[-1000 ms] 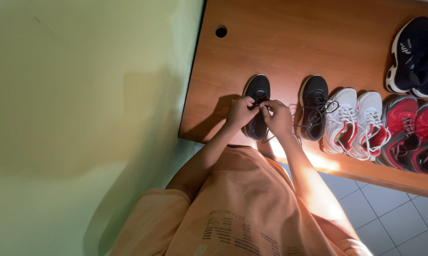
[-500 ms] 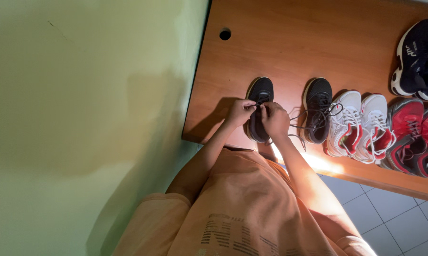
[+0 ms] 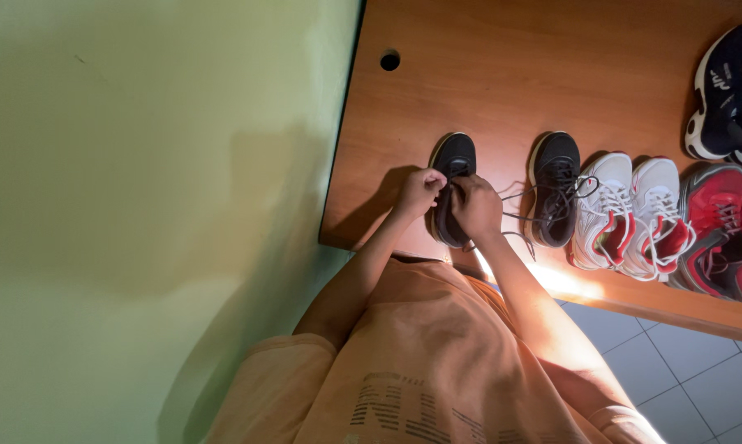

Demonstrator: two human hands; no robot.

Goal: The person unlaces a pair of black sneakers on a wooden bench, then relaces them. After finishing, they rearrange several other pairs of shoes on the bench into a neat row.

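A black sneaker stands on a wooden table near its left front corner. Both my hands are on its lacing. My left hand pinches a lace at the shoe's left side, and my right hand grips the lace over the shoe's middle, hiding much of the shoe. Loose grey lace ends trail to the right toward a second black sneaker, whose laces lie untied.
A pair of white-and-red sneakers and a red-and-black pair line up to the right. Another black-and-white pair sits at the back right. A green wall stands on the left, with tiled floor below.
My hands have closed in over the shoe's laces, the right hand sliding slightly down and left. The view has shifted a little to the right.
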